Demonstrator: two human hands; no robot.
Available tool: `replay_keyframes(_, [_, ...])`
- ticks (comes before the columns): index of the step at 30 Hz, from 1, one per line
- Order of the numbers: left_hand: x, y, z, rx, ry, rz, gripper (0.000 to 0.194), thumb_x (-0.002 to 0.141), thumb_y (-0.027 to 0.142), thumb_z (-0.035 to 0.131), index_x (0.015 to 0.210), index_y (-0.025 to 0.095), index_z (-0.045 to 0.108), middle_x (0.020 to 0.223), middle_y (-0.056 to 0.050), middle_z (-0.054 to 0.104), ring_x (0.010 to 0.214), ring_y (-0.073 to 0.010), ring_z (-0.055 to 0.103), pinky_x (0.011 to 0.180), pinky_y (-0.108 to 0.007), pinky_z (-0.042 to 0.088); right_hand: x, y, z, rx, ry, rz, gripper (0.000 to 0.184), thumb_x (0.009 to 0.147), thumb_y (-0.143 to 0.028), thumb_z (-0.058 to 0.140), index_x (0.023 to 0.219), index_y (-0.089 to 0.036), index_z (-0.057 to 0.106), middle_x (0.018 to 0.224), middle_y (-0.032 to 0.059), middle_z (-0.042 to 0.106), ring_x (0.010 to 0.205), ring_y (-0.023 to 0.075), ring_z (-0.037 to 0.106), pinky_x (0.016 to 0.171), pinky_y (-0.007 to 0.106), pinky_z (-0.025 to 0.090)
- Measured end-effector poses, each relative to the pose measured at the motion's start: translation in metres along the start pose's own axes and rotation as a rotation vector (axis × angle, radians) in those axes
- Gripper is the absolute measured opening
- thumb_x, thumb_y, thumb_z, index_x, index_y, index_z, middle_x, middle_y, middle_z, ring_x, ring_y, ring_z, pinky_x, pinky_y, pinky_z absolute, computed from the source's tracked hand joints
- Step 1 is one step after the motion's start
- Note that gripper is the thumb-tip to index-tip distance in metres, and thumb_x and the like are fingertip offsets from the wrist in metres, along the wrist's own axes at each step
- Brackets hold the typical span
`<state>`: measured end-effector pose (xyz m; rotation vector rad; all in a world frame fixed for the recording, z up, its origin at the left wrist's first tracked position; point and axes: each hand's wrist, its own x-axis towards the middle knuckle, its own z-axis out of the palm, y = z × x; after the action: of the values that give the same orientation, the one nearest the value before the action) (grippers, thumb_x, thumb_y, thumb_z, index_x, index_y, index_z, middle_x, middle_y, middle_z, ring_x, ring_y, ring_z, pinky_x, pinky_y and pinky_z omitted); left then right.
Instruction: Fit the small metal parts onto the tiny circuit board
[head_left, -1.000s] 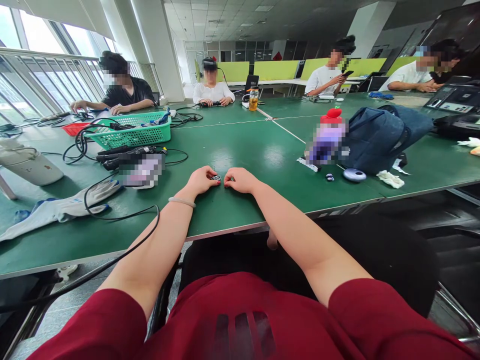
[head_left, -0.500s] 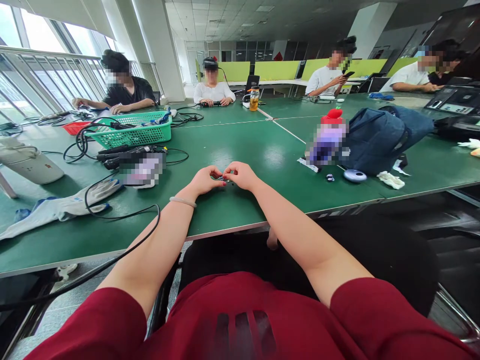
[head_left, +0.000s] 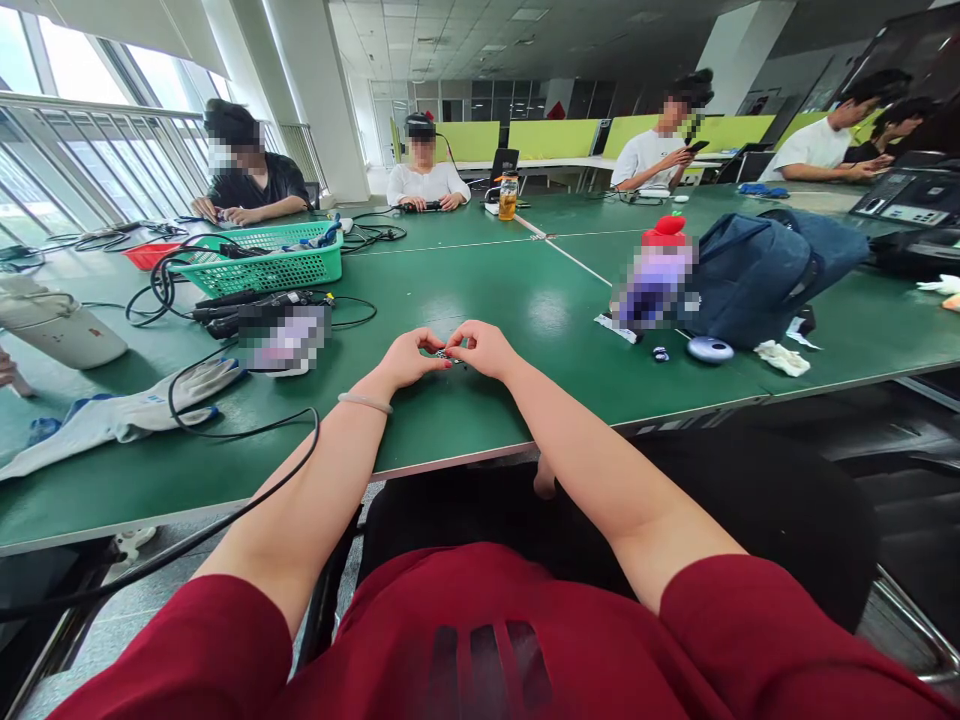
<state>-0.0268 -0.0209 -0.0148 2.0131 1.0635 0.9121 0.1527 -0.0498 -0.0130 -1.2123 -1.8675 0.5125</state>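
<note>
At the table, a small speckled piece lies in the nearly closed grip of the left hand, just beside the right hand, whose hold, like the piece's long axis, cannot be told.

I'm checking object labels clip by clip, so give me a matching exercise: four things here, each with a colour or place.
Things:
1. small part
2. backpack
3. perforated basket
4. knit glove

Colours or places:
A. green
B. mostly pale grey
C. between the left hand and right hand
D. dark blue

Pairs: 1-C, 2-D, 3-A, 4-B
</note>
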Motion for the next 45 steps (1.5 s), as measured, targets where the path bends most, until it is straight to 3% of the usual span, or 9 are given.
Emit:
replay_keyframes(3, [0.0,0.0,-0.002,0.066,0.018,-0.016,0.039,0.051,0.038,0.081,0.074,0.018,0.058,0.083,-0.004,0.066,0.079,-0.0184,0.058,0.075,-0.033,0.044,0.0,0.004,-0.005,-0.026,0.015,0.051,0.012,0.076,-0.027,0.066,0.077,-0.016,0.07,0.08,-0.0007,0.062,0.058,0.0078,0.042,0.061,0.024,0.035])
replay_keyframes(8, [-0.001,-0.002,-0.004,0.198,0.055,-0.088,0.036,0.052,0.037,0.081,0.075,0.019,0.06,0.083,-0.004,0.068,0.079,-0.0194,0.06,0.074,-0.033,0.045,0.0,0.017,-0.017,-0.15,-0.224,0.14,0.009,0.071,-0.023,0.072,0.078,-0.018,0.073,0.073,-0.0017,0.066,0.065,0.0095,0.05,0.065,0.023,0.037])
replay_keyframes(11, [0.0,-0.003,-0.004,0.236,0.055,-0.111,0.036,0.053,0.038,0.081,0.075,0.02,0.06,0.082,-0.004,0.068,0.078,-0.0195,0.06,0.072,-0.032,0.045,-0.001,0.022,-0.018,-0.246,-0.26,0.147,0.008,0.071,-0.024,0.073,0.078,-0.02,0.074,0.08,-0.0008,0.068,0.072,0.0111,0.055,0.067,0.023,0.038])
replay_keyframes(17, [0.0,-0.001,-0.004,0.265,0.048,-0.118,0.036,0.053,0.041,0.08,0.075,0.02,0.06,0.081,-0.003,0.068,0.077,-0.0191,0.06,0.07,-0.031,0.045,0.0,0.021,-0.01,-0.318,-0.242,0.058,0.006,0.077,-0.022,0.069,0.079,-0.02,0.074,0.084,0.0012,0.069,0.077,0.0128,0.056,0.07,0.024,0.039])
replay_keyframes(26, [0.0,0.0,-0.003,0.244,0.056,-0.12,0.041,0.052,0.049,0.078,0.075,0.019,0.062,0.08,-0.004,0.067,0.078,-0.0194,0.061,0.07,-0.031,0.045,0.0,0.007,-0.005,-0.23,-0.035,-0.055,0.011,0.082,-0.016,0.062,0.085,-0.017,0.073,0.083,0.0025,0.065,0.071,0.0115,0.052,0.07,0.024,0.039])
replay_keyframes(33, [0.001,-0.002,-0.001,0.08,0.081,-0.1,0.042,0.048,0.046,0.081,0.071,0.018,0.062,0.077,-0.004,0.067,0.076,-0.0193,0.06,0.073,-0.034,0.045,-0.001,0.005,-0.005,-0.243,-0.029,-0.114,0.012,0.083,-0.017,0.061,0.085,-0.018,0.073,0.084,0.0025,0.064,0.069,0.0116,0.051,0.071,0.024,0.039])
replay_keyframes(41, [0.0,-0.001,0.0,-0.328,0.047,-0.152,0.043,0.045,0.037,0.085,0.07,0.016,0.057,0.073,-0.003,0.069,0.075,-0.0174,0.064,0.079,-0.036,0.048,-0.003,-0.001,-0.004,-0.203,0.019,-0.155,0.013,0.085,-0.019,0.062,0.086,-0.019,0.075,0.089,0.0034,0.066,0.073,0.0124,0.055,0.071,0.025,0.042])
replay_keyframes(45, [0.001,-0.004,0.0,-0.311,0.06,-0.171,0.045,0.044,0.036,0.085,0.072,0.016,0.057,0.072,-0.003,0.068,0.071,-0.0162,0.063,0.077,-0.035,0.048,-0.001,0.007,-0.007,-0.185,0.021,-0.086,0.015,0.084,-0.02,0.064,0.093,-0.021,0.076,0.088,0.0029,0.067,0.075,0.0126,0.056,0.073,0.025,0.042])
